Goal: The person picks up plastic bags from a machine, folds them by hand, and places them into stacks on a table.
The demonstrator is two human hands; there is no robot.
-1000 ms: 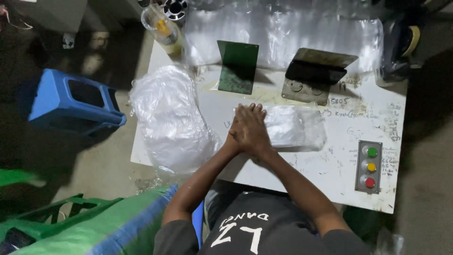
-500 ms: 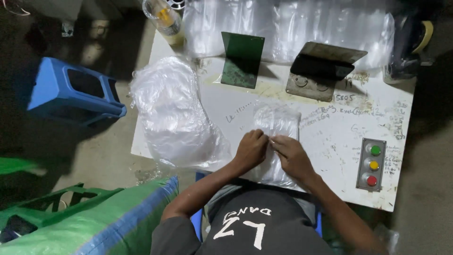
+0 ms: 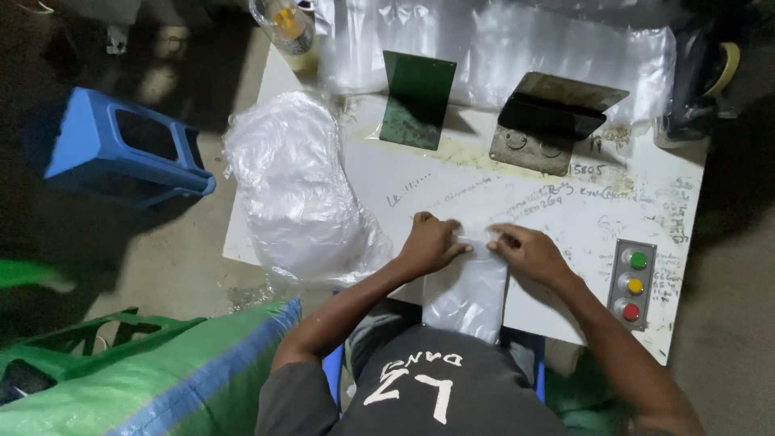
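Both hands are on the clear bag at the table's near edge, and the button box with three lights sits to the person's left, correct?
Not quite. The head view shows the button box to the person's right. Both the left hand and right hand are on the clear bag.

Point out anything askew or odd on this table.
The clear bag under both hands hangs off the table's near edge. The bag pile overhangs the left edge. The tabletop is scribbled and stained.
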